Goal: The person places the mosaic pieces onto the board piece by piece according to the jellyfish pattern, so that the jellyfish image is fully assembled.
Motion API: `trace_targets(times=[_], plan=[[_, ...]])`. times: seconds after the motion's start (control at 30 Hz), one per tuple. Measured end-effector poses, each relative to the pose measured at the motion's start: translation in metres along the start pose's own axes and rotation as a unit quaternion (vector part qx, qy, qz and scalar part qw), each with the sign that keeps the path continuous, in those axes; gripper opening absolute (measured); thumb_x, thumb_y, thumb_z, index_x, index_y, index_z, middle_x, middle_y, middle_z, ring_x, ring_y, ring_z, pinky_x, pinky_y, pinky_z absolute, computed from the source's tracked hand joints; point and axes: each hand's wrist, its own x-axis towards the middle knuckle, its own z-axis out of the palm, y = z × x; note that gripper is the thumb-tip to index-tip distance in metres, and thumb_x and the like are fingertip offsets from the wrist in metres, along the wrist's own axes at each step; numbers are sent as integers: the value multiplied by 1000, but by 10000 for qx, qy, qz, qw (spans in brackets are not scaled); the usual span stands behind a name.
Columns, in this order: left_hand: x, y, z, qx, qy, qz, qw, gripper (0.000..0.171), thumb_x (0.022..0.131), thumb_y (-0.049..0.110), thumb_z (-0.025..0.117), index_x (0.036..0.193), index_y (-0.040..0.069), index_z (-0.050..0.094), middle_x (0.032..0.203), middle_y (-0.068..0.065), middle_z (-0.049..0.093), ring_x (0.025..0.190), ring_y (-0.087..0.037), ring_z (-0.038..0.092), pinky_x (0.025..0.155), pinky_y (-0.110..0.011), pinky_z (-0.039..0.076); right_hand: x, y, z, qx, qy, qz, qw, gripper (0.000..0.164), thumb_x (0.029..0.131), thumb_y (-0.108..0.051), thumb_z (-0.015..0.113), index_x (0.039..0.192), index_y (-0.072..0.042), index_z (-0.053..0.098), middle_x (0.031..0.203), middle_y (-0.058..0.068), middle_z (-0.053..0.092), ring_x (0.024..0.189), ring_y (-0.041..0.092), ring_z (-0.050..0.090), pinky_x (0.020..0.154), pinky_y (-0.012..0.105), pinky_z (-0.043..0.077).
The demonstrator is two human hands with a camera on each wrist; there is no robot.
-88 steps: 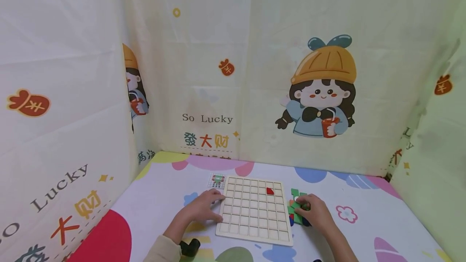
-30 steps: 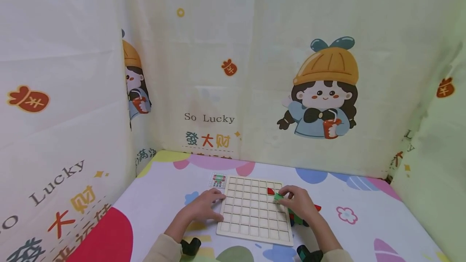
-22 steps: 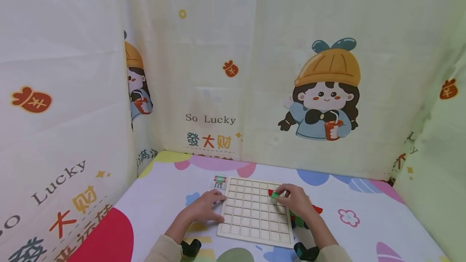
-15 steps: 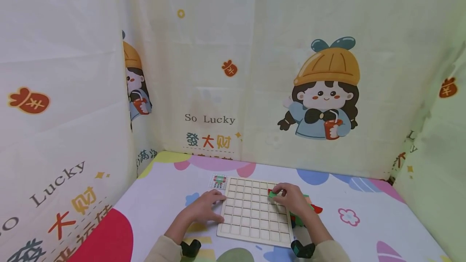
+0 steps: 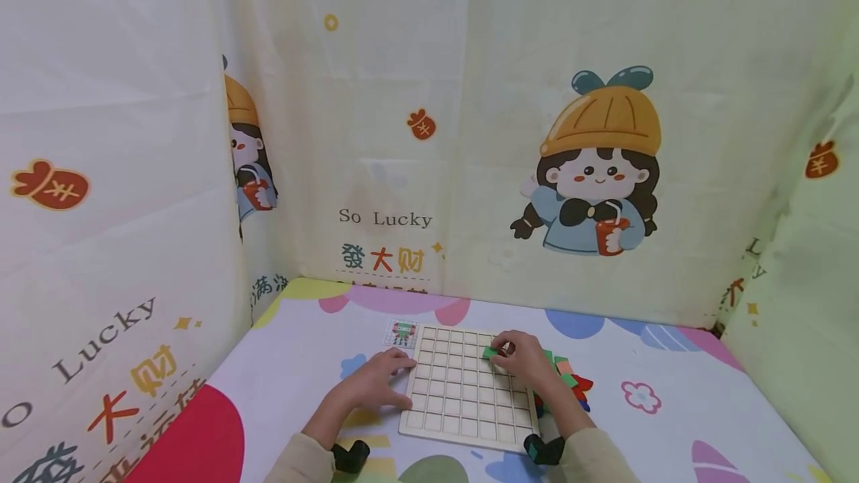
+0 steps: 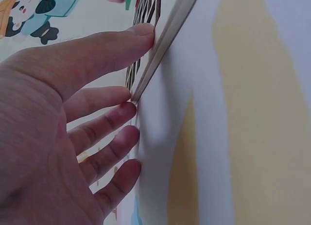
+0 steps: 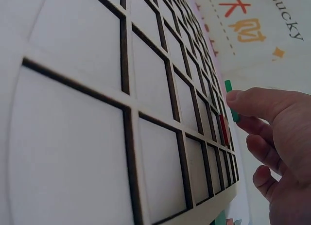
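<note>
A wooden grid board lies on the table between both hands. My left hand rests against its left side, fingers extended; in the left wrist view the thumb touches the frame. My right hand pinches a small green tile between thumb and index finger, over the upper right of the grid. The right wrist view shows this green tile edge-on, standing off the board. Beside it, a red tile sits in one cell; the right hand mostly hides that cell in the head view.
Loose green, red and blue tiles lie in a pile right of the board, partly behind the right forearm. A small card with a printed robot-like figure lies at the board's upper left corner. Patterned cloth walls enclose the table.
My right hand went from the tile pile to the board with a green tile, then moved leftward and away from me past the red tile. My left hand stayed at the board's side.
</note>
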Motion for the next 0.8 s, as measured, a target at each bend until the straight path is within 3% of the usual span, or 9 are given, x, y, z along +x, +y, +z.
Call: trace_targets(times=[0.4,0.8], plan=[[-1,1,-1,13,-14,18,10000,70,73,37,82,134,14,57,132,-7,52,108,-22,53,95,-44,47,5,4,4,1,-26,120,9999,10,81,-8,76,86,-16,71,90,-1,64,76,15,48,64,26,43],[-4,5,-5,-15,-11,2,10000,68,73,36,82,133,14,58,132,-7,52,109,-23,53,96,-45,47,10,2,7,288,-106,268,9992,8,83,-8,74,86,-14,71,93,-1,66,80,14,53,67,27,47]])
